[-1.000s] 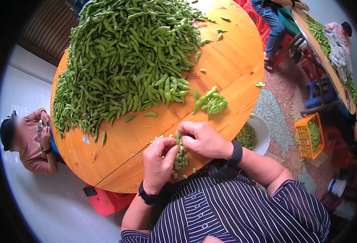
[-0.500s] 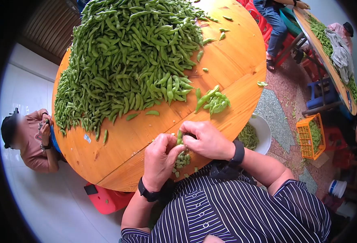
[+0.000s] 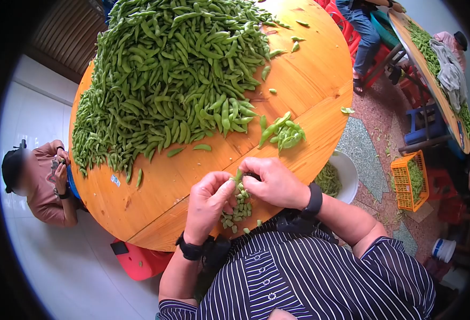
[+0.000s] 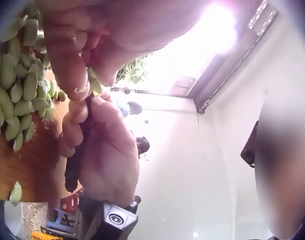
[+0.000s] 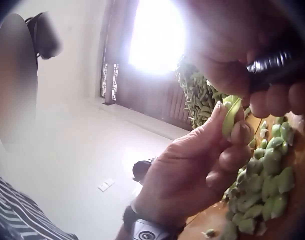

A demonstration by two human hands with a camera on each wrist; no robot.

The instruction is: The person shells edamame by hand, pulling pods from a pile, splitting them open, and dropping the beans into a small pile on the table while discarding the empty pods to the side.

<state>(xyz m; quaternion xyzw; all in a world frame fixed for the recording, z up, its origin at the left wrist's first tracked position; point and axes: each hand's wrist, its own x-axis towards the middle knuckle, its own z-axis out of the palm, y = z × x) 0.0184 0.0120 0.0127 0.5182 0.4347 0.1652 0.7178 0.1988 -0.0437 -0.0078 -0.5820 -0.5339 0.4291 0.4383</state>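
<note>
A green soybean pod [image 5: 232, 117] is pinched between the thumb and forefinger of my left hand [image 3: 207, 205], as the right wrist view shows. My right hand [image 3: 277, 184] meets it from the other side, its fingertips at the pod's upper end in the head view. Those right fingers also curl round a slim dark object [image 4: 75, 162], partly hidden, with a shiny stretch in the right wrist view; I cannot tell what it is. Shelled green beans [image 3: 238, 211] lie in a small heap on the wooden table below both hands.
A large mound of pods [image 3: 165, 80] covers the round table's [image 3: 155, 208] far left. A smaller bunch of pods [image 3: 287, 133] lies beyond my right hand. A white bucket [image 3: 348, 178] and an orange crate [image 3: 410, 178] stand right of the table; another person [image 3: 48, 181] sits at left.
My left hand has shifted slightly left, its fingertips easing away from the right hand's, and more of the bean heap shows. The right hand has stayed nearly in place with the dark object.
</note>
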